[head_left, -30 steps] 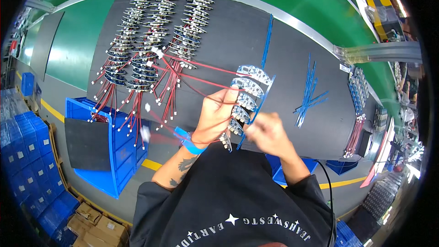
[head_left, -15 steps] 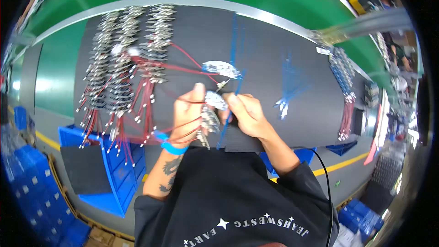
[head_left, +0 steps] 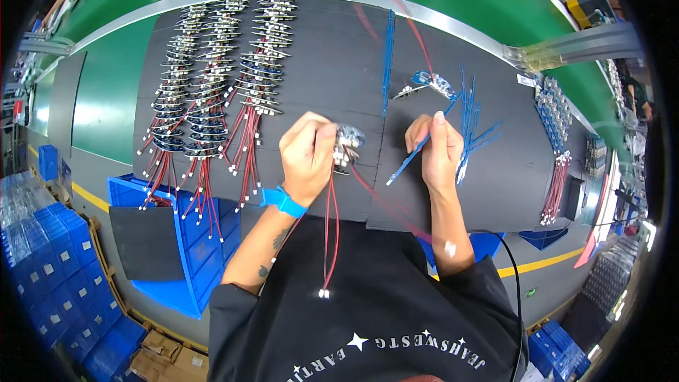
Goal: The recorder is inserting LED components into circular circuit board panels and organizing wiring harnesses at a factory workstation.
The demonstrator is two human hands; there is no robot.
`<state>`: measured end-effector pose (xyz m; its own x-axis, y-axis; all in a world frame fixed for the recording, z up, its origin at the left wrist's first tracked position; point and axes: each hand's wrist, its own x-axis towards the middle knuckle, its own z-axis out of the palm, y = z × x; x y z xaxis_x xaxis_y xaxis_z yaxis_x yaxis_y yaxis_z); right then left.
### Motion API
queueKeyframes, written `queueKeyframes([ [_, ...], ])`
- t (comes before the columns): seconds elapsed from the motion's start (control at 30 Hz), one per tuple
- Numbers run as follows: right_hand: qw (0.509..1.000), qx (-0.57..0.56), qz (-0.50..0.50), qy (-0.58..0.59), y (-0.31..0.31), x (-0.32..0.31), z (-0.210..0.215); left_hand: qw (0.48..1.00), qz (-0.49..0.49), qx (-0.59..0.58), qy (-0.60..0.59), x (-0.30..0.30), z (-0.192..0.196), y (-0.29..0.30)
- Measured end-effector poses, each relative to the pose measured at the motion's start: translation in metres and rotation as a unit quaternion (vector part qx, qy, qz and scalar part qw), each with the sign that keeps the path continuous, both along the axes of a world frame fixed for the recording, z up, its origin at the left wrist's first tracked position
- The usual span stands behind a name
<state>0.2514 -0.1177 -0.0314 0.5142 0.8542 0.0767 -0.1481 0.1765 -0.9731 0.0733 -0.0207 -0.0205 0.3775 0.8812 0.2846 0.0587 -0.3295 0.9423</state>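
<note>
Red-wired part (head_left: 345, 143) in left hand (head_left: 305, 159) grip, raised.

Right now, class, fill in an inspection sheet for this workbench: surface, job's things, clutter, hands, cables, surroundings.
Surface: dark mat on a green bench.
Job's things: small metal part with red wires; blue cable tie.
Clutter: rows of finished wired parts; loose blue ties.
Hands: left hand holds the wired part; right hand pinches the tie.
Cables: red wires hang off the mat's near edge.
Surroundings: blue bins; cardboard boxes.
</note>
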Motion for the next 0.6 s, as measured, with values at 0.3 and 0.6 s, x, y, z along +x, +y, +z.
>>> queueKeyframes([
  [0.3,0.993,-0.101,-0.032,-0.053,-0.003,-0.001,0.002,0.978,-0.057,0.188,0.071,-0.017,-0.015,-0.011],
  [0.6,0.977,-0.17,-0.125,-0.035,-0.012,-0.001,0.007,0.978,-0.023,0.191,0.079,0.015,-0.011,0.012],
])
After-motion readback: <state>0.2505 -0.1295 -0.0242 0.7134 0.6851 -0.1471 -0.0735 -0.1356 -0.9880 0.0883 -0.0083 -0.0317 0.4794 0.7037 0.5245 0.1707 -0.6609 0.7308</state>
